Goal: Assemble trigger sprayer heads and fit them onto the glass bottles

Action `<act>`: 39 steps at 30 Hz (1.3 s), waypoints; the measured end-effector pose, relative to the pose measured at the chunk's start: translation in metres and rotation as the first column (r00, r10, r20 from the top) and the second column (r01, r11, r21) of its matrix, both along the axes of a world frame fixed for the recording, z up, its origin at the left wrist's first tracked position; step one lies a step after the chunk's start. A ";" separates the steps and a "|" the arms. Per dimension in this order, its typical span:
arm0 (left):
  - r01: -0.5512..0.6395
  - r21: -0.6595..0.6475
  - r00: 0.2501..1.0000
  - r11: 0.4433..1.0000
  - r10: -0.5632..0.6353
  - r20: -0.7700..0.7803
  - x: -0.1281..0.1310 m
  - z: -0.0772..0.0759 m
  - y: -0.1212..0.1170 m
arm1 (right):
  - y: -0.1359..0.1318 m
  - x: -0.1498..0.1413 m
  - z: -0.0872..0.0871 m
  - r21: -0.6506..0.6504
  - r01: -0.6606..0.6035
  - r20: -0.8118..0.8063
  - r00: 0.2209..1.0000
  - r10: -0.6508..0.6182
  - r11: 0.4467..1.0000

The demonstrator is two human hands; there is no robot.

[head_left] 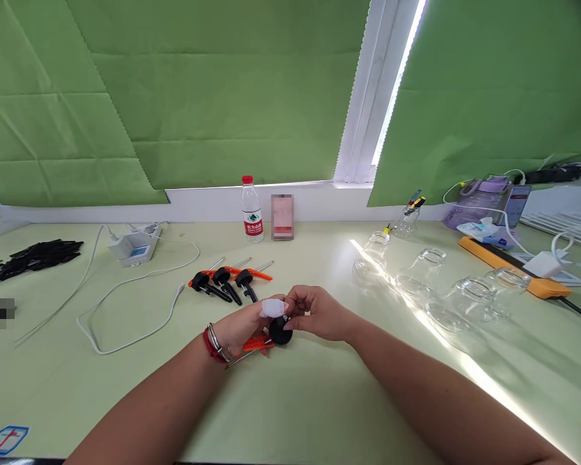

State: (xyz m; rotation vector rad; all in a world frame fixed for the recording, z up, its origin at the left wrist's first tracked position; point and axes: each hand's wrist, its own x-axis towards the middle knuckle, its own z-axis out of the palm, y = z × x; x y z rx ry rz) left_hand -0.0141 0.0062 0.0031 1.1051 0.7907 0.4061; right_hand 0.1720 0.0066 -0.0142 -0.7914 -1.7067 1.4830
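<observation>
Head view: nearer than the red-capped bottle (252, 216), the left hand (244, 328) grips an orange tool (255, 343) while the right hand (317, 313) pinches the adjoining black round piece (279, 334), seemingly light, stiff, slightly slippery, probably best held by its rim

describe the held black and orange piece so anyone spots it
On the pale green table, look to the middle, where the left hand and right hand meet. There is the black-and-orange piece, the only one in hand; three similar pieces lie beyond it.
</observation>
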 end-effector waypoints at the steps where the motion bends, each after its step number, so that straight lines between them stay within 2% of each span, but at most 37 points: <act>1: 0.001 -0.001 1.000 1.000 -0.001 0.000 0.000 0.000 0.000 | 0.000 0.000 -0.001 -0.001 -0.007 -0.005 1.000 0.007 1.000; 9: 0.019 0.006 1.000 1.000 -0.019 0.006 -0.002 -0.003 0.001 | 0.001 -0.001 -0.003 -0.007 -0.012 0.004 1.000 0.012 1.000; 18: 0.011 -0.002 0.999 1.000 -0.011 0.049 0.001 0.001 0.000 | 0.002 -0.001 -0.006 -0.029 -0.017 -0.024 1.000 0.016 0.999; 39: 0.016 -0.004 0.999 1.000 -0.015 0.033 0.000 0.000 0.000 | 0.004 -0.002 -0.009 -0.047 -0.026 -0.036 0.999 0.024 0.999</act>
